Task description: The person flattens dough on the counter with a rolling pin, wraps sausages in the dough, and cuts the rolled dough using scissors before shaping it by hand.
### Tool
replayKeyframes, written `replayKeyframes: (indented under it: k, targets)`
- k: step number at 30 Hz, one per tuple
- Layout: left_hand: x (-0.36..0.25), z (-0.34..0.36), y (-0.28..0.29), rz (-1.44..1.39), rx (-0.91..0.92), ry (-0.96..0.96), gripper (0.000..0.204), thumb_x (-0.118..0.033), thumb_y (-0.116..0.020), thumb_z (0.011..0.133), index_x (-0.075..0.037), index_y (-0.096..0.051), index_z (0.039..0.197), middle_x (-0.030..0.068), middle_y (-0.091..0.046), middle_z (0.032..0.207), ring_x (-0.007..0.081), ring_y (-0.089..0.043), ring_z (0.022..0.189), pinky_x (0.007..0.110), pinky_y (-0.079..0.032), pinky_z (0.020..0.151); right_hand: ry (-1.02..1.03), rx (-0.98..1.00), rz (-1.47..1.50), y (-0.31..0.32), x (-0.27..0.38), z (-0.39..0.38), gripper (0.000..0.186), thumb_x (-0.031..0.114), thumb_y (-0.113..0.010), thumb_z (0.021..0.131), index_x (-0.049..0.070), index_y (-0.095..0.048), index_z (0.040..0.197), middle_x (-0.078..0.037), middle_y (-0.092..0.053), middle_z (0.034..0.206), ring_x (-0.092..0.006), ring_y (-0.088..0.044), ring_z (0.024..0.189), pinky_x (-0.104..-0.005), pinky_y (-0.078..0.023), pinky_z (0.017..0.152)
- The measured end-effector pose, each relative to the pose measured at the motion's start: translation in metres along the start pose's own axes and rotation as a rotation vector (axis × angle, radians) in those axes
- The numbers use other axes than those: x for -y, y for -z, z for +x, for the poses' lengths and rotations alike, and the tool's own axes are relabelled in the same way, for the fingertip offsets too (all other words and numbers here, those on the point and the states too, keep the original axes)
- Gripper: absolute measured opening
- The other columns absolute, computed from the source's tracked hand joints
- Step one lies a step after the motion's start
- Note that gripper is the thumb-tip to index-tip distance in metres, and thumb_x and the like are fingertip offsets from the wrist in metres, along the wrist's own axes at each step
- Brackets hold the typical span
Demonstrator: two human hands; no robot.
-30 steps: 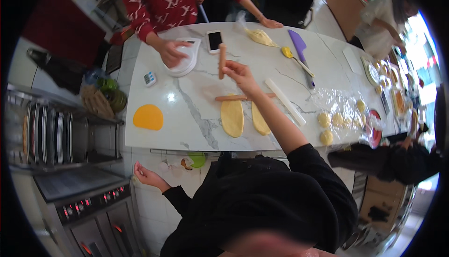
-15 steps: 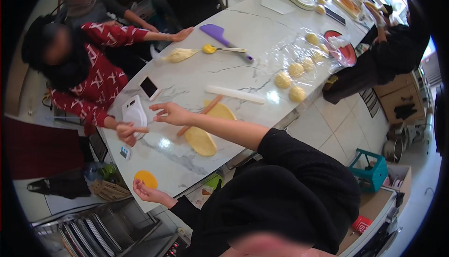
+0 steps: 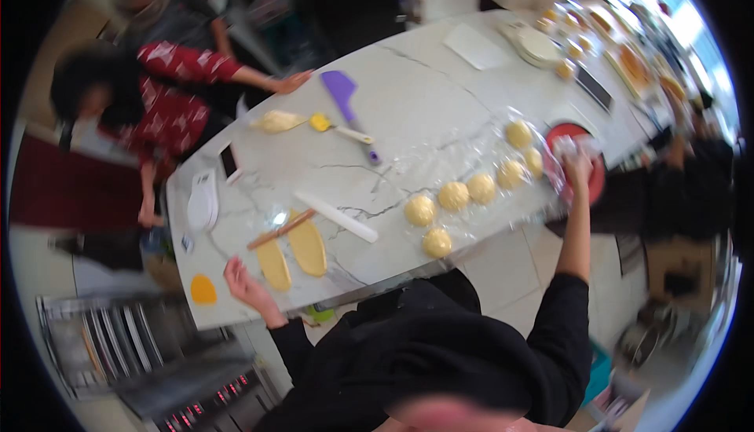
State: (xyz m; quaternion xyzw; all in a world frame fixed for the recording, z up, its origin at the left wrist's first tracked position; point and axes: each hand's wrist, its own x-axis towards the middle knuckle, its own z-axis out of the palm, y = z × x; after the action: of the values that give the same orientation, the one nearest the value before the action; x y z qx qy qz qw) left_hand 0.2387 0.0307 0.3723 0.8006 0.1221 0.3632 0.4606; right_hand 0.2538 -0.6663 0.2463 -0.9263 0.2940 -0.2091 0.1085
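Worktop [image 3: 400, 90]: here's the long marbled slab, dough at both ends of the action.
Plastic sheet [image 3: 416, 166]: clear and wrinkled, spread toward the near edge, with dough balls [image 3: 453, 195] on and around it, seven in view.
Red dish [image 3: 594, 184]: over on the right, crumpled plastic [image 3: 564, 146] inside; anything beneath is hidden.
Flattened dough [image 3: 307, 250]: two long ovals side by side, a slim wooden rolling pin [image 3: 267, 237] lying across their upper ends.
Piping bag [image 3: 279, 122]: pale yellow filling in it, lying on the far side.
Right hand [image 3: 580, 166]: in at the dish, right at the plastic! Whether the fingers have closed on it, one cannot tell. The step looks like a reach to the dish partway through dough shaping; the next move seems to call for a sure pinch, clear of the nearby balls.
Left hand [image 3: 247, 284]: empty, fingers loosely curled, near the ovals.
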Motion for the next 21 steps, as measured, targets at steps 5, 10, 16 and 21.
replayKeyframes:
  k: [5,10,16,21]
  targets:
    - [-0.026,0.002,-0.021,0.122,-0.037,0.009,0.024,0.000,-0.045,0.078,-0.007,-0.055,0.099,0.0035,-0.056,0.099,0.0143,-0.052,0.089,0.026,-0.041,0.073,-0.102,0.129,0.441,-0.004,-0.062,0.005,0.043,0.020,-0.063,0.070,-0.010,-0.054,0.099,-0.015,-0.061,0.082,-0.0205,-0.057,0.068,-0.0288,-0.046,0.064]
    - [0.002,0.014,0.007,0.462,0.090,-0.044,0.037,0.008,-0.046,0.067,-0.008,-0.056,0.099,0.0089,-0.055,0.098,0.0233,-0.052,0.088,0.031,-0.042,0.076,-0.281,-0.045,0.849,0.081,0.004,-0.017,0.053,0.032,-0.053,0.082,-0.009,-0.042,0.114,-0.017,-0.055,0.103,-0.0199,-0.052,0.092,-0.0309,-0.040,0.082]
    - [0.018,0.012,-0.049,0.647,0.520,-0.377,0.030,-0.005,-0.057,0.068,-0.011,-0.058,0.097,0.0054,-0.055,0.098,0.0226,-0.046,0.097,0.038,-0.034,0.083,-0.127,-0.204,1.366,0.120,0.096,-0.082,0.040,0.013,-0.054,0.081,-0.001,-0.040,0.116,-0.014,-0.051,0.107,-0.0182,-0.052,0.093,-0.0274,-0.042,0.076]
    - [0.051,0.025,-0.068,0.785,0.705,-0.361,0.019,-0.012,-0.058,0.069,-0.011,-0.056,0.088,0.0035,-0.052,0.088,0.0234,-0.046,0.088,0.039,-0.034,0.076,-0.160,0.142,1.675,0.082,0.189,-0.142,0.032,0.005,-0.049,0.082,0.002,-0.043,0.113,-0.009,-0.051,0.104,-0.0151,-0.050,0.091,-0.0262,-0.040,0.076]
